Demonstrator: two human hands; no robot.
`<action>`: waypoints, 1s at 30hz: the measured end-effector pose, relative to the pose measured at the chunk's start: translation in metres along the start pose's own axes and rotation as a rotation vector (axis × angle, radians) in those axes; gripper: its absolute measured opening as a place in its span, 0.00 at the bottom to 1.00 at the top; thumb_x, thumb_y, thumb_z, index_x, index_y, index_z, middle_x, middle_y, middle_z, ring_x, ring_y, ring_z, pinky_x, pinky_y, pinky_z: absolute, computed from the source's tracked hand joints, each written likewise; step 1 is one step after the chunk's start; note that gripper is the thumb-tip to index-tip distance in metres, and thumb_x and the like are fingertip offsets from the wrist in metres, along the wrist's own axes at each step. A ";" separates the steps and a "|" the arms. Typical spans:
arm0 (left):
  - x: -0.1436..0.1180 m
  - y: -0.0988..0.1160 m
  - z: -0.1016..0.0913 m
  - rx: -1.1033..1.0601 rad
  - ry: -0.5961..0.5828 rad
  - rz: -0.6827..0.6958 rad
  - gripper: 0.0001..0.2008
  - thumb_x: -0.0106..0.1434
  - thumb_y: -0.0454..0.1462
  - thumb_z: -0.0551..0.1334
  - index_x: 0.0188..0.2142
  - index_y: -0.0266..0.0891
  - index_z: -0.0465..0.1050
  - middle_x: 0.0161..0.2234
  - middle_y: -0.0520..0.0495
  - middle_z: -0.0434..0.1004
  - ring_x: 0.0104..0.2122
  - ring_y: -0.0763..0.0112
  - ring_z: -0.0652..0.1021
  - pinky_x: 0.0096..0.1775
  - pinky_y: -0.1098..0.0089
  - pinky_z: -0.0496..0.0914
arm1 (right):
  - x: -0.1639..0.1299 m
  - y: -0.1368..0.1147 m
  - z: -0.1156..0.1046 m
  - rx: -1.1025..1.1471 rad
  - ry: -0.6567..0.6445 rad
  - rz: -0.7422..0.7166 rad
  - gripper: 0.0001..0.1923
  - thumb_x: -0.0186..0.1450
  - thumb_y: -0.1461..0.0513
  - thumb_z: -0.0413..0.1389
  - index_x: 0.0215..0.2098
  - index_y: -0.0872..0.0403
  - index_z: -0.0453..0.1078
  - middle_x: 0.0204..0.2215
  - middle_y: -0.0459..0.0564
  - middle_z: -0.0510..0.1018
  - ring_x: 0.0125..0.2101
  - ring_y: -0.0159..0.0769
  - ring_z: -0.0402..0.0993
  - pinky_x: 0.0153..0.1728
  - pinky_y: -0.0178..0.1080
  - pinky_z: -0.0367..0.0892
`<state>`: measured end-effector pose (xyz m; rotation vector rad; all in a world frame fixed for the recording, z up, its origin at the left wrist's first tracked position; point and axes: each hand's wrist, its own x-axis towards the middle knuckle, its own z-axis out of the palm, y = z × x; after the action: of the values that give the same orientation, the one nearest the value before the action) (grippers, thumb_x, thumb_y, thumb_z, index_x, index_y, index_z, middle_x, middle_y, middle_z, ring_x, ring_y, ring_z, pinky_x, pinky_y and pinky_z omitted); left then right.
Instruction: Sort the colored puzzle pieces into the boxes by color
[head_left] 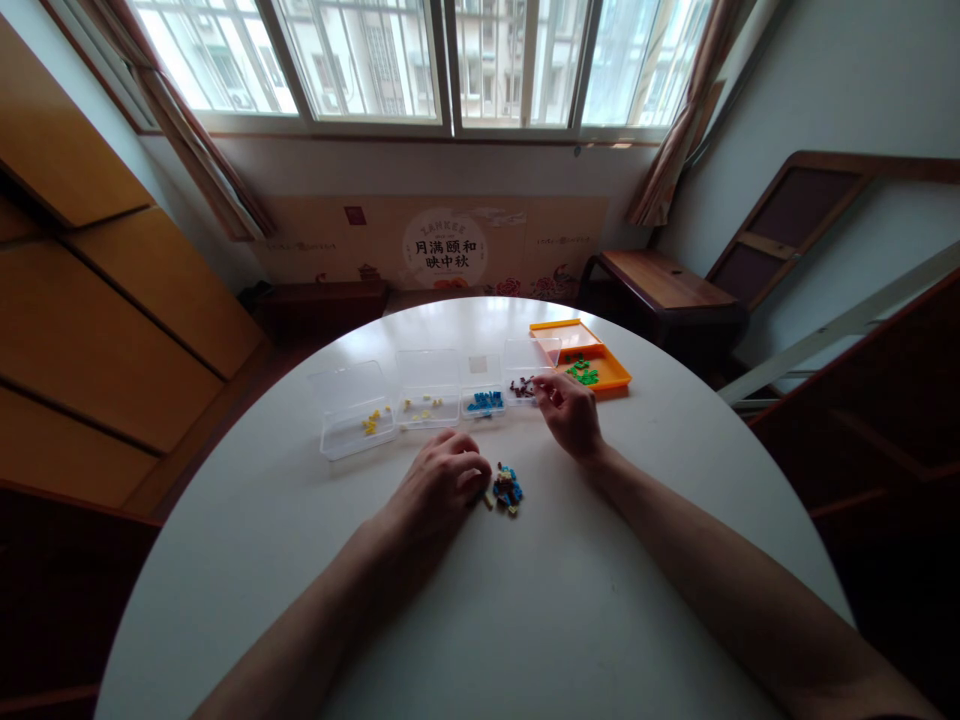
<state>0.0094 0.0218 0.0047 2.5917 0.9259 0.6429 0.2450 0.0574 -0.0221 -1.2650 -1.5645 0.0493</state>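
Right now the left hand [444,478] rests on the white table [525,620] with its fingers curled together, touching a small heap of mixed bricks [506,488]. I cannot tell if it holds one. The right hand [571,410] reaches out to the clear box with dark red bits [525,372], fingers pinched close, maybe on a tiny piece, but that is too small to see.

Most of the sorting looks done, I think. Yellow bricks sit in the first clear box [352,412] and the second clear box [427,392], blue bricks [486,401] lie in the small box next to those, and green bricks [582,372] lie in the orange tray [611,378]. Only the little heap by the left hand is left, with blue and yellow bits in it.

Behind the table, a board under the window [442,245] shows a round sign. Its top word is too blurry to read well. Below it are Chinese words, 月满颐和 and 映中秋.
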 end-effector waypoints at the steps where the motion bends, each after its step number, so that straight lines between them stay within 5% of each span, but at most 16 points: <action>1: 0.000 0.001 -0.001 -0.004 -0.006 -0.010 0.07 0.62 0.32 0.60 0.29 0.41 0.76 0.33 0.46 0.75 0.37 0.65 0.70 0.42 0.67 0.66 | -0.001 -0.001 0.000 0.001 -0.001 -0.001 0.07 0.63 0.63 0.54 0.35 0.55 0.75 0.30 0.49 0.77 0.23 0.32 0.67 0.31 0.36 0.67; 6: 0.000 0.002 -0.002 -0.033 0.005 -0.024 0.05 0.62 0.32 0.60 0.29 0.39 0.72 0.32 0.47 0.75 0.36 0.66 0.70 0.41 0.68 0.66 | -0.003 -0.011 0.001 0.030 -0.040 -0.028 0.07 0.63 0.64 0.54 0.35 0.55 0.74 0.29 0.48 0.76 0.21 0.29 0.65 0.28 0.34 0.65; 18: 0.003 -0.001 -0.001 -0.221 0.356 -0.202 0.09 0.61 0.41 0.63 0.30 0.38 0.71 0.26 0.51 0.75 0.28 0.72 0.73 0.34 0.70 0.69 | -0.020 -0.053 0.009 0.193 -0.360 -0.413 0.06 0.62 0.67 0.54 0.34 0.53 0.72 0.26 0.45 0.74 0.23 0.27 0.66 0.27 0.31 0.64; 30: 0.004 -0.001 -0.001 -0.312 0.414 -0.225 0.13 0.59 0.44 0.65 0.27 0.37 0.70 0.23 0.53 0.73 0.25 0.75 0.72 0.31 0.73 0.69 | -0.020 -0.055 0.012 0.148 -0.382 -0.434 0.07 0.67 0.62 0.53 0.32 0.54 0.71 0.27 0.46 0.74 0.26 0.29 0.69 0.29 0.31 0.63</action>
<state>0.0112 0.0256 0.0065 2.0805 1.1142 1.1797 0.1970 0.0252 -0.0085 -0.8088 -2.0961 0.1330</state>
